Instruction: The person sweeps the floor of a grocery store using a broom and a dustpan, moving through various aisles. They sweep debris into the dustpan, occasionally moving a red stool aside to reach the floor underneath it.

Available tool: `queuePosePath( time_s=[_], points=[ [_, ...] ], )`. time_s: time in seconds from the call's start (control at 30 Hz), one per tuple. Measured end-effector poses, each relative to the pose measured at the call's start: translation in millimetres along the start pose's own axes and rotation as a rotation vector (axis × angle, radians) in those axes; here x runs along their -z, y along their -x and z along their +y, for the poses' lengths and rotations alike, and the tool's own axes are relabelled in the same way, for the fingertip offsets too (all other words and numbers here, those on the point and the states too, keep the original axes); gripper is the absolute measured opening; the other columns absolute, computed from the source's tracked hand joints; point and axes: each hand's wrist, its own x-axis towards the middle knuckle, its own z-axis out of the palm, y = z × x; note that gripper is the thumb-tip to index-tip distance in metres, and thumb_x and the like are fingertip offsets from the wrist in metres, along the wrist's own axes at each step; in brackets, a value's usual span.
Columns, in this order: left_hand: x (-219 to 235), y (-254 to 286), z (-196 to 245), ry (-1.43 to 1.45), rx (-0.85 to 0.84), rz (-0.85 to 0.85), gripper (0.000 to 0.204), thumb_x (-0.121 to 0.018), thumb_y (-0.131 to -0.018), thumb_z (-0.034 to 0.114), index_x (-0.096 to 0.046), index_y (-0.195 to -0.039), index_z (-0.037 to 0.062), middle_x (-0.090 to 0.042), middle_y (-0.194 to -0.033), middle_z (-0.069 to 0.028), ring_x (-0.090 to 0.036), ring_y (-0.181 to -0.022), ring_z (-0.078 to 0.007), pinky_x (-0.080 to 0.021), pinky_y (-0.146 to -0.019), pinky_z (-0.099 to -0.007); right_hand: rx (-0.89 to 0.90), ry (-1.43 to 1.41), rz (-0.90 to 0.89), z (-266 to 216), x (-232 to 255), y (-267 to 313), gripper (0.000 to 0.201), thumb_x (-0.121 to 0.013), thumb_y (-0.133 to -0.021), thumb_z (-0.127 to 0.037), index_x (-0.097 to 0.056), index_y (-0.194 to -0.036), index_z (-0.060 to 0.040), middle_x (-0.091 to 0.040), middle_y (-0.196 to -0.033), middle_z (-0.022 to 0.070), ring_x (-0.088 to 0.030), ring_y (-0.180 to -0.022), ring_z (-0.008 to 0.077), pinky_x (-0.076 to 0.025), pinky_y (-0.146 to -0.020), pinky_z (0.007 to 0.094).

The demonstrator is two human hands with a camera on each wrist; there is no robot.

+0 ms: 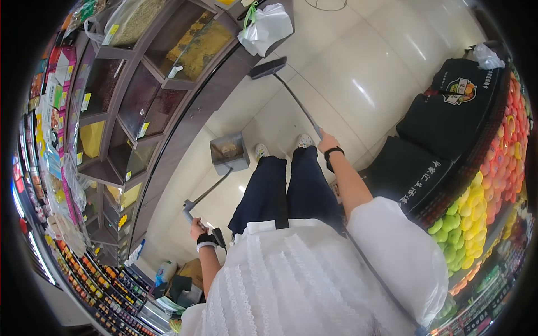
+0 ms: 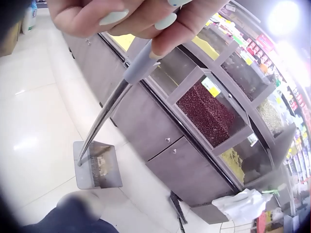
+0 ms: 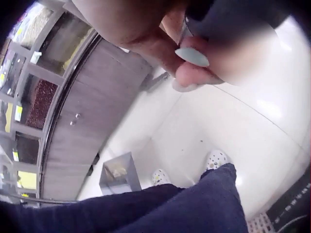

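Observation:
In the head view my left hand point(image 1: 198, 228) grips the top of the dustpan handle, and the grey dustpan point(image 1: 230, 152) rests on the floor left of my feet. Some light debris lies inside the dustpan point(image 2: 104, 165) in the left wrist view. My right hand point(image 1: 328, 141) holds the broom's pole near its end. The dark broom head point(image 1: 268, 68) is on the floor ahead, by the base of the cabinets, apart from the dustpan. In the right wrist view the fingers of my right hand point(image 3: 170, 53) are curled round the pole, which is mostly hidden.
Wooden cabinets with bins of dry goods point(image 1: 196, 50) run along the left. A white plastic bag point(image 1: 266, 28) stands at their far end. On the right are black-covered stands point(image 1: 443, 117) beside stacked fruit point(image 1: 473, 213). Pale tiled floor point(image 1: 347, 73) lies between.

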Motion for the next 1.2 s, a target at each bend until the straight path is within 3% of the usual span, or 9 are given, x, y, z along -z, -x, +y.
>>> queuePosePath(
  time_s=[0.2, 0.4, 0.5, 0.57, 0.67, 0.77, 0.97, 1.07, 1.2],
  points=[
    [-13.9, -6.3, 19.5, -0.087, -0.089, -0.039, 0.023, -0.059, -0.063, 0.018, -0.042, -0.05, 0.0103, -0.037, -0.042, 0.0009, -0.032, -0.032, -0.0111, -0.03, -0.033, -0.0245, 0.008, 0.081, -0.019, 137.8, 21.1, 57.5, 0.063, -0.048, -0.071, -0.01, -0.033, -0.13, -0.0246, -0.057, -0.103, 0.0187, -0.054, -0.096, 0.0332, -0.043, -0.084, 0.0405],
    [-43.8, -9.6, 26.1, -0.096, -0.153, -0.108, 0.022, -0.059, -0.063, 0.015, -0.041, -0.05, 0.0091, -0.036, -0.041, 0.0009, -0.032, -0.032, -0.0107, -0.028, -0.032, -0.0247, -0.174, 0.171, -0.079, 204.6, 78.8, 191.5, 0.061, -0.055, -0.074, -0.014, -0.035, -0.128, -0.0313, -0.059, -0.095, 0.0199, -0.055, -0.091, 0.0359, -0.045, -0.08, 0.0415],
    [-52.3, -14.7, 23.8, -0.147, -0.219, -0.116, 0.022, -0.059, -0.063, 0.017, -0.042, -0.051, 0.0102, -0.034, -0.042, 0.0012, -0.029, -0.032, -0.0102, -0.026, -0.032, -0.0248, 0.02, -0.047, 0.041, 236.8, 102.5, 234.0, 0.055, -0.055, -0.075, -0.007, -0.042, -0.125, -0.0234, -0.059, -0.091, 0.0204, -0.056, -0.087, 0.0344, -0.045, -0.076, 0.035],
    [-58.2, -16.6, 24.3, -0.153, -0.21, -0.136, 0.022, -0.059, -0.063, 0.017, -0.042, -0.051, 0.0101, -0.034, -0.042, 0.0012, -0.029, -0.031, -0.0101, -0.026, -0.032, -0.0248, 0.047, -0.064, 0.081, 234.0, 115.6, 252.7, 0.054, -0.054, -0.076, -0.006, -0.042, -0.125, -0.0232, -0.061, -0.085, 0.0179, -0.06, -0.078, 0.0314, -0.047, -0.069, 0.0332],
    [-62.8, -17.5, 21.1, -0.158, -0.198, -0.138, 0.022, -0.059, -0.063, 0.016, -0.041, -0.051, 0.0099, -0.034, -0.042, 0.0011, -0.028, -0.031, -0.0101, -0.025, -0.031, -0.0248, -0.247, -0.54, 0.091, 210.9, 114.1, 240.8, 0.048, -0.05, -0.081, -0.008, -0.043, -0.126, -0.0246, -0.047, -0.06, -0.0001, -0.043, -0.046, 0.0058, -0.04, -0.039, 0.022],
    [-66.1, -13.9, 23.8, -0.176, -0.226, -0.155, 0.022, -0.059, -0.064, 0.015, -0.041, -0.051, 0.0096, -0.034, -0.042, 0.0011, -0.028, -0.031, -0.0102, -0.024, -0.031, -0.0248, -0.271, -0.859, 0.116, 174.5, 100.1, 175.1, 0.047, -0.047, -0.083, -0.011, -0.038, -0.128, -0.0225, -0.043, -0.054, 0.0015, -0.042, -0.039, 0.0095, -0.037, -0.035, 0.0234],
    [-61.0, -3.1, 25.0, -0.185, -0.224, -0.196, 0.021, -0.059, -0.062, 0.016, -0.045, -0.051, 0.007, -0.036, -0.043, -0.0001, -0.033, -0.033, -0.011, -0.028, -0.031, -0.0248, -0.298, -0.805, 0.345, 135.7, 51.9, 10.9, 0.049, -0.047, -0.079, -0.013, -0.037, -0.127, -0.0108, -0.054, -0.06, 0.0124, -0.052, -0.039, 0.0193, -0.041, -0.034, 0.0299],
    [-49.5, -3.1, 24.2, -0.188, -0.246, -0.166, 0.021, -0.059, -0.063, 0.016, -0.043, -0.051, 0.0081, -0.036, -0.042, 0.0002, -0.033, -0.033, -0.0107, -0.029, -0.031, -0.0248, -0.313, -0.754, 0.242, 94.4, 33.6, 22.7, 0.052, -0.05, -0.076, -0.01, -0.036, -0.126, -0.0067, -0.058, -0.068, 0.0159, -0.056, -0.043, 0.0217, -0.045, -0.038, 0.0315],
    [-43.4, -9.3, 12.5, -0.15, -0.182, -0.171, 0.021, -0.059, -0.062, 0.015, -0.043, -0.051, 0.0089, -0.036, -0.042, 0.0009, -0.032, -0.032, -0.0104, -0.028, -0.031, -0.0244, -0.155, -0.59, 0.16, 100.2, -22.4, 76.6, 0.051, -0.049, -0.075, -0.012, -0.037, -0.124, -0.0036, -0.059, -0.084, 0.0252, -0.061, -0.069, 0.0338, -0.048, -0.067, 0.0414]
  ],
)
